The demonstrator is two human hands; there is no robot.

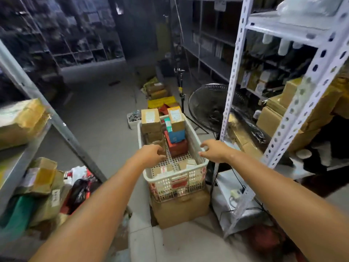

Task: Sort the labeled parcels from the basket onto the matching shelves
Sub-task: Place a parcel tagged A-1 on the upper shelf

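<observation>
The labeled parcels [151, 118] stand packed in the far end of the white plastic basket [191, 138], just beyond both hands. The left hand [151, 154] hovers over its left side, fingers loosely curled, grasping nothing. The right hand [213, 150] hangs released at the right rim. A cardboard box [181, 210] below them carries the basket.

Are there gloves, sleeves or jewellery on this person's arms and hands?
No. The left hand and right hand are ungloved, no sleeve is in view above either wrist, and no watch, bracelet or ring shows.
</observation>
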